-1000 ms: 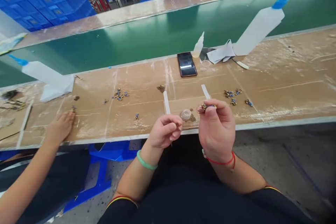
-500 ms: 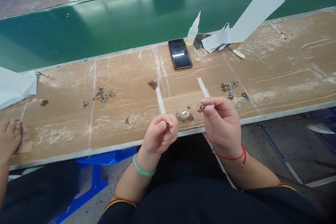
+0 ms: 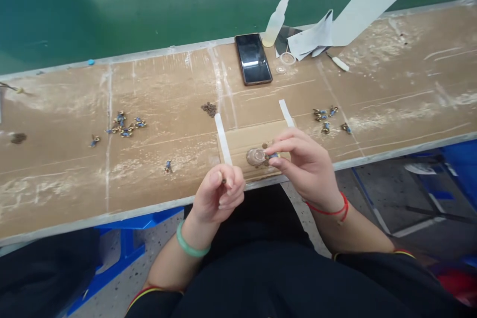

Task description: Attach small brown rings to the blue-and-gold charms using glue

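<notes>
My left hand point(image 3: 219, 191), with a green bangle at the wrist, pinches a small brown piece point(image 3: 224, 180) between thumb and fingers above the table's front edge. A small blue and gold figure point(image 3: 274, 156) is held in the fingertips of my right hand point(image 3: 305, 164), which wears a red string. That figure is right at the side of a small round clear dish point(image 3: 256, 157) on a cardboard piece point(image 3: 244, 136). Dark brown bits lie beside the dish, partly hidden by my fingers. Similar figures point(image 3: 126, 131) lie in a loose group on the left, and more point(image 3: 321, 115) on the right.
A phone point(image 3: 254, 59) lies behind the cardboard, near a nozzle bottle point(image 3: 275, 22), crumpled white paper point(image 3: 313, 37) and a large white container point(image 3: 376, 0). White strips point(image 3: 223, 140) cross the cardboard's edges. Small brown rings point(image 3: 209, 109) are heaped behind it.
My right hand has lowered the figure from above the cardboard to beside the dish. My left hand still pinches its brown piece, slightly lower left. The view has shifted, and another person's hand has left it.
</notes>
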Motion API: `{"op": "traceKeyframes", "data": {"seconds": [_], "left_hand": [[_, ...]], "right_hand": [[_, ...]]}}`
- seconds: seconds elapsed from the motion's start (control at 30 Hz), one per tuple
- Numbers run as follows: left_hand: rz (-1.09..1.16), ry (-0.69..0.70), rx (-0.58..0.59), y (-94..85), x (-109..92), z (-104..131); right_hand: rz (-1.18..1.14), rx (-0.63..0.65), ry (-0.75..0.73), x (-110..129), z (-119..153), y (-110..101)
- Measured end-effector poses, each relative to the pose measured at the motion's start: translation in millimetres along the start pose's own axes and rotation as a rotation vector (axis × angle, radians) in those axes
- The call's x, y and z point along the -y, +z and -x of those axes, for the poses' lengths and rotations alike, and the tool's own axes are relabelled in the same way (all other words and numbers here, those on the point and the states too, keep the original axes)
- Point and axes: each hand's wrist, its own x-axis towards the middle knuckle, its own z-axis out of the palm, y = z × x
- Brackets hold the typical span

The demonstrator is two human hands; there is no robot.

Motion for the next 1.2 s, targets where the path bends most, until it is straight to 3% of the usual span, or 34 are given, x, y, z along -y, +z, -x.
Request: {"op": "traceKeyframes", "data": {"seconds": [0.1, 0.23, 0.5, 0.93, 1.2], "left_hand": [[0.036, 0.007, 0.028, -6.5, 5, 6], [0.041, 0.014, 0.016, -12.6, 11, 10], [-0.006, 0.01, -0.065, -18.3, 21, 11], [-0.031, 0.037, -0.083, -14.3, 21, 10], [-0.047, 0.041, -0.109, -13.9, 24, 10]], "right_hand": [[0.198, 0.082, -0.103, -7, 0, -11], [0.291, 0.144, -0.132, -13, 1, -15], [0.291, 0.164, -0.151, -17, 2, -10], [0.359, 0.22, -0.192, -4, -3, -22], [0.381, 0.214, -0.177, -10, 3, -24]]}}
